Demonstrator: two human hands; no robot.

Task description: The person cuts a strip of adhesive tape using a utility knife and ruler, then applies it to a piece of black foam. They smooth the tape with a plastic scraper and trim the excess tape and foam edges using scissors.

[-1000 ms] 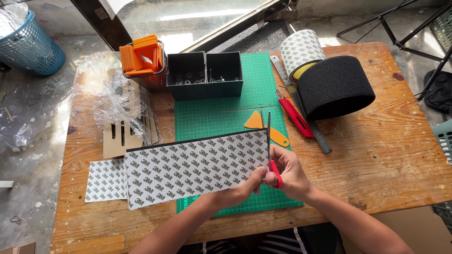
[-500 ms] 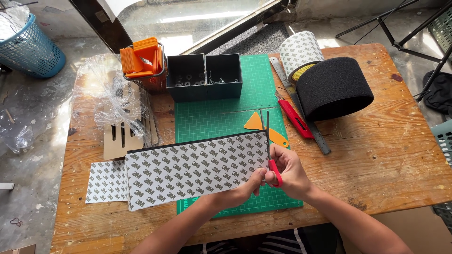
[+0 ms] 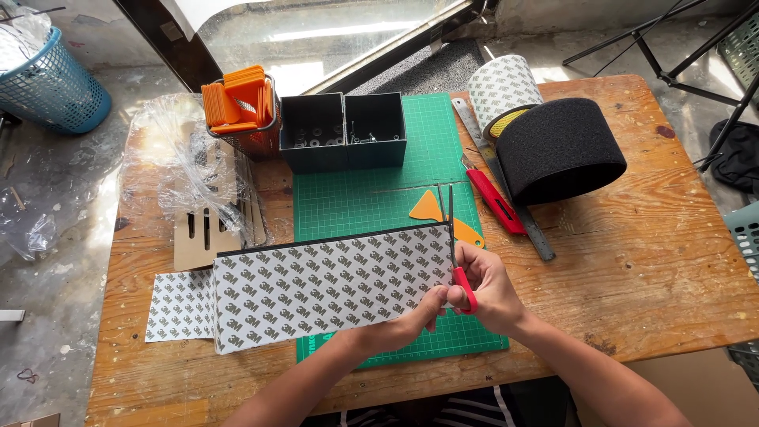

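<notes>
While the right hand (image 3: pixel 492 291) grips red scissors (image 3: pixel 455 255), the left hand (image 3: pixel 411 323) pinches the patterned sheet (image 3: pixel 324 285) over the green mat (image 3: pixel 371 198).
If that sheet slips, the cut might go crooked. I count one held sheet, one smaller piece (image 3: pixel 180 307), two rolls and two dark boxes.

A long rectangular sheet (image 3: pixel 328 285) of white backing printed with a repeating grey pattern, dark along its far edge, is held flat and slightly raised over the near part of the table, its right end met by red-handled scissors (image 3: pixel 455 253) whose blades are pointed far.
</notes>
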